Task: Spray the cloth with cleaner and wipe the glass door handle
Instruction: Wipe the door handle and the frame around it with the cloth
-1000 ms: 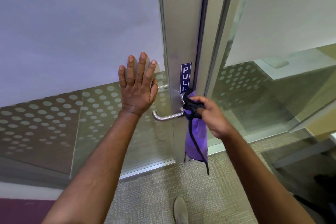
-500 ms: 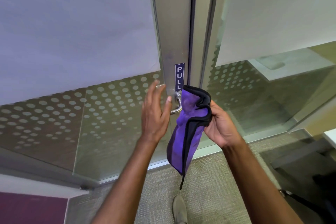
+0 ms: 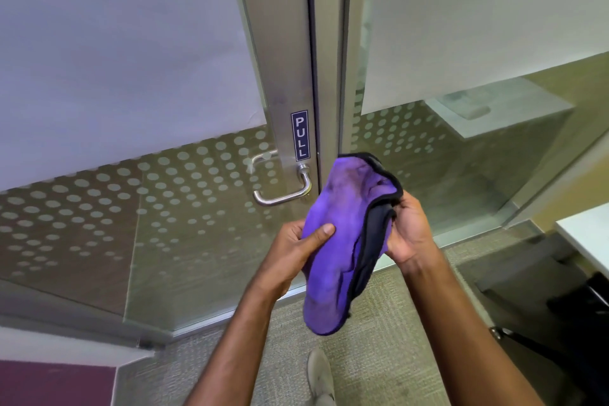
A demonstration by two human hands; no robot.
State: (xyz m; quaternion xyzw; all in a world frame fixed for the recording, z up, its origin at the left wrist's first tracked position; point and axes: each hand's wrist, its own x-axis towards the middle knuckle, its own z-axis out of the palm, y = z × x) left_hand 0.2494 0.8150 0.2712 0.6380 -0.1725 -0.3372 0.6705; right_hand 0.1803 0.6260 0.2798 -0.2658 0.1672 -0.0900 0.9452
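Observation:
A purple cloth [image 3: 342,241] with a black edge hangs in front of me, held between both hands. My left hand [image 3: 293,247] pinches its left side with the thumb on top. My right hand [image 3: 408,234] grips its right edge. The steel lever door handle [image 3: 283,196] sticks out from the metal door frame, up and to the left of the cloth, with nothing touching it. A blue PULL sign [image 3: 300,135] sits just above the handle. No spray bottle is in view.
The glass door [image 3: 164,224] has a band of frosted dots and a white blind behind it. A fixed glass panel [image 3: 461,175] stands to the right. Carpet [image 3: 379,356] and my shoe [image 3: 319,376] lie below. A dark chair [image 3: 560,300] and white desk edge [image 3: 586,241] are at right.
My left hand left the glass and took hold of the cloth. My right hand pulled the cloth off the handle and down toward me; the handle is now bare.

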